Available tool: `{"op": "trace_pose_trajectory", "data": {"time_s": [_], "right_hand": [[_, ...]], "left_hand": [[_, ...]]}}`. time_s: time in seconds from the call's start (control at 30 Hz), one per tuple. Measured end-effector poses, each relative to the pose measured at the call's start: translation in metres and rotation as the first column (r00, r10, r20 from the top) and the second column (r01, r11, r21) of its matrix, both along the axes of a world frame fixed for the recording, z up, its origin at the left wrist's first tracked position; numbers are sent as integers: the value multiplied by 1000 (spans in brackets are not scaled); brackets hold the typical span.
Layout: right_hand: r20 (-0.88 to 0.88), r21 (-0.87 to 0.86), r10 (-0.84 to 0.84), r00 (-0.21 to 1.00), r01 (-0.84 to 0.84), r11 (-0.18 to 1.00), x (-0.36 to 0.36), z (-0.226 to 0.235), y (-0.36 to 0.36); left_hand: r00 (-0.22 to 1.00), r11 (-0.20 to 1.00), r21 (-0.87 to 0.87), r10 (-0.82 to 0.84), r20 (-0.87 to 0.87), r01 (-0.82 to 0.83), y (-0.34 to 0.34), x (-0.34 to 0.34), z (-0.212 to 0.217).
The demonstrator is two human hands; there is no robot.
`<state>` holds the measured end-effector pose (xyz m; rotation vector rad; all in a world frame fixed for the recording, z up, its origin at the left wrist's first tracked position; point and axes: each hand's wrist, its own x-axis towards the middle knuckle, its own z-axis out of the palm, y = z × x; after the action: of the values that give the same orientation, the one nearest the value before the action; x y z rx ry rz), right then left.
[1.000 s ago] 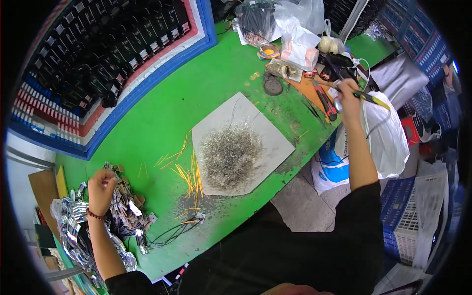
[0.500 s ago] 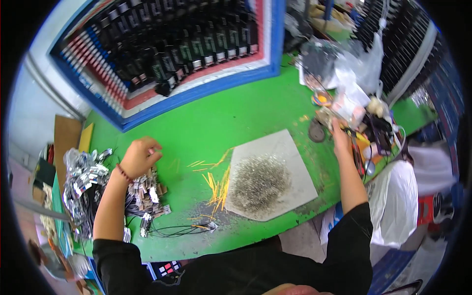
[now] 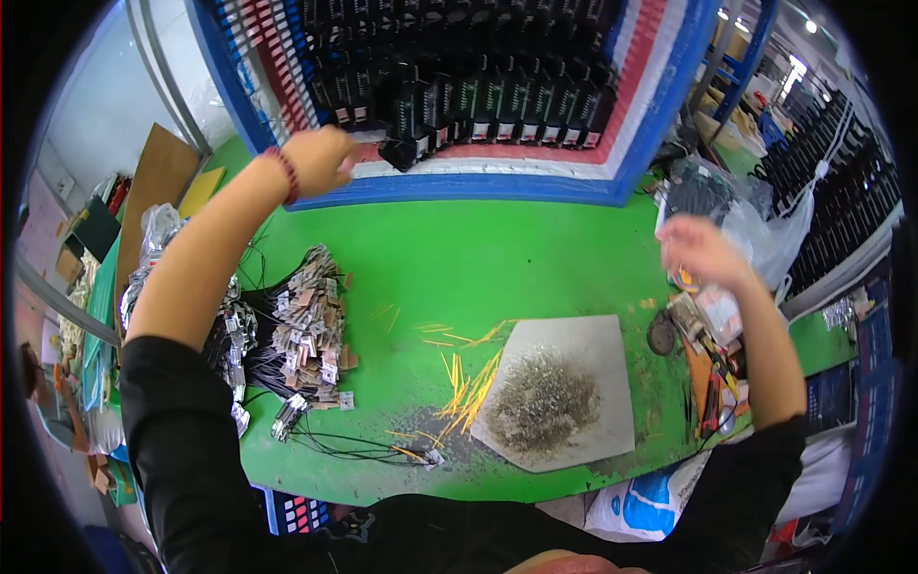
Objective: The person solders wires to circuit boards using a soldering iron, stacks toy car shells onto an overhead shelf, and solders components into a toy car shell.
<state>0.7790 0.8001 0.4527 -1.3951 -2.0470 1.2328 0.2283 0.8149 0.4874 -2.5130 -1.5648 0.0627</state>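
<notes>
A heap of small grey bits (image 3: 540, 400) lies on a grey 5-sided flat board (image 3: 615, 392), on a green tabletop (image 3: 459, 258). Thin yellow sticks (image 3: 469, 394) meet the board's left edge; farther left lie black cables with silver-and-brown tags (image 3: 306, 335). Behind the board, a blue-rimmed frame (image 3: 478, 188) holds black packs (image 3: 521, 103). Right of the board is a slim red-and-black tool (image 3: 710, 402).

Near right, a grey board (image 3: 617, 421) bears a heap (image 3: 543, 400), perhaps of metal bits, with yellow sticks (image 3: 467, 397) to its left.

Head-worn fisheye view, downward and forward over a green table (image 3: 449, 258)
</notes>
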Motion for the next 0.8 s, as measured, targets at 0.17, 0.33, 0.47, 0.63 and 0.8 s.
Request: {"op": "trace_pose_trajectory", "data": {"time_s": [0.17, 0.33, 0.47, 0.63, 0.8], "right_hand": [[374, 587, -307, 875, 33, 809, -24, 51, 175], [525, 765, -530, 666, -98, 636, -77, 60, 282], [506, 835, -668, 546, -116, 538, -92, 27, 356], [320, 947, -870, 376, -91, 309, -110, -5, 409], [143, 878, -717, 683, 247, 410, -116, -16, 402]], "left_hand": [[986, 993, 94, 85, -140, -72, 79, 33, 50], [973, 958, 234, 199, -117, -168, 162, 44, 48], [939, 903, 260, 331, 90, -343, 225, 60, 28], [933, 959, 133, 200, 300, -249, 257, 43, 4], [923, 962, 113, 200, 329, -249, 265, 46, -1]]}}
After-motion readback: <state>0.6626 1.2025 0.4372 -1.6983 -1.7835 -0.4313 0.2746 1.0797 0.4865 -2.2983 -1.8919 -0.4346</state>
